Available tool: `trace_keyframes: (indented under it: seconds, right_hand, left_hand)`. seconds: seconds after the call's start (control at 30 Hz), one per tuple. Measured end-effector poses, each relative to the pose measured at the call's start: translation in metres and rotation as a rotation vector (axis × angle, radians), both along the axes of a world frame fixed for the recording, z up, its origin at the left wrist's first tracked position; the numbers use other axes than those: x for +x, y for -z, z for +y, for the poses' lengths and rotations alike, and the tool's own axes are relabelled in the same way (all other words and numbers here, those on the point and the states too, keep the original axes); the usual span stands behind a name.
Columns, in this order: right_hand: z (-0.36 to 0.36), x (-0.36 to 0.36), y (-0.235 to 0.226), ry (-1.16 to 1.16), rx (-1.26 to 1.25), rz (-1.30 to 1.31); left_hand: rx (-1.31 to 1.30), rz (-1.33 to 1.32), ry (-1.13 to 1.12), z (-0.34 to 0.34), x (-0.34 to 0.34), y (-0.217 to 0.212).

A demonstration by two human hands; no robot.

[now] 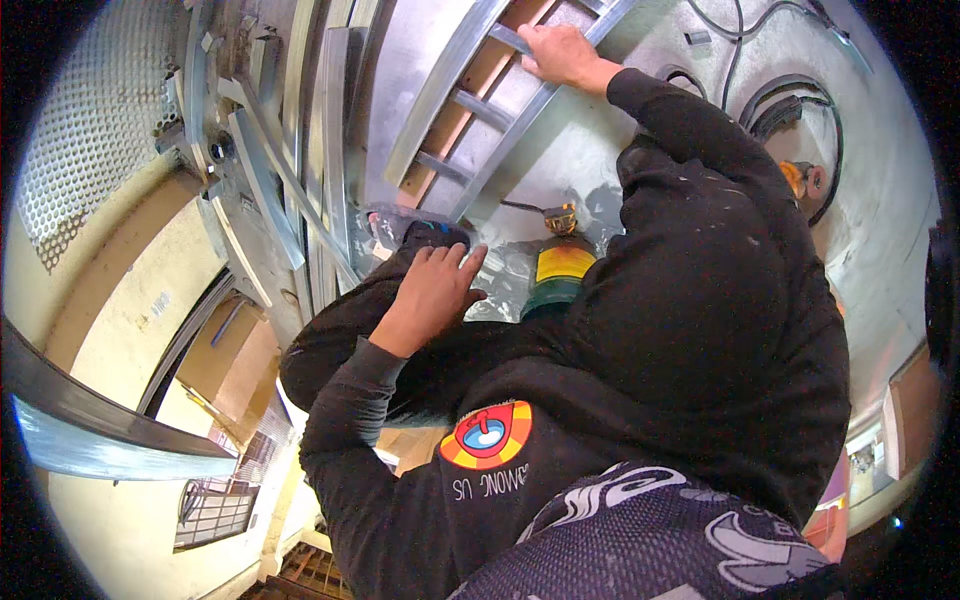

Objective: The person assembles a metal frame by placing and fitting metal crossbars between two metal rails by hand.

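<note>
A ladder-shaped frame of grey metal bars lies on the floor in front of me, with short crosspieces between two long rails. My right hand reaches to its far part, fingers closed around the end of a metal crosspiece. Brown wooden strips show between the rails. Holding nothing, my left hand rests over my bent leg beside a dark shoe, its fingers apart. A yellow-and-black tape measure sits on the floor near the frame's near end. Close behind it is a yellow and dark green object, partly hidden by my leg.
Long metal bars lie in a loose pile at the left, near a perforated metal sheet. Black cable coils on the floor at the right, beside an orange tool with a round disc. A cardboard box stands at the left.
</note>
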State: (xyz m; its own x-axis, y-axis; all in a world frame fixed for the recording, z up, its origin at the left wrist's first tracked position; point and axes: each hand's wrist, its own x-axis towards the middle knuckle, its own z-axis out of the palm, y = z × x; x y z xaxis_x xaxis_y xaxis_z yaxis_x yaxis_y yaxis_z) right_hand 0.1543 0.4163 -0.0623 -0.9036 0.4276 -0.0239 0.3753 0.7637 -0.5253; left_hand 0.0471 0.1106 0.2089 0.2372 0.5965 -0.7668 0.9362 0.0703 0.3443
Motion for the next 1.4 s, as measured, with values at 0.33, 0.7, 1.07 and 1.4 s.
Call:
trace_keyframes:
  seconds: [0.33, 0.7, 1.07, 1.4]
  right_hand:
    - [0.014, 0.004, 0.014, 0.027, 0.035, -0.104]
    - [0.021, 0.002, -0.01, 0.008, -0.084, -0.128]
    - [0.02, 0.003, -0.008, 0.019, -0.084, -0.126]
    - [0.019, 0.004, -0.011, 0.006, -0.077, -0.138]
  left_hand:
    - [0.097, -0.011, 0.002, 0.0, -0.002, 0.0]
    - [-0.024, -0.006, 0.001, 0.004, 0.0, -0.003]
    - [-0.004, -0.013, 0.001, -0.001, -0.001, 0.0]
    - [0.135, -0.027, -0.005, -0.006, 0.0, 0.001]
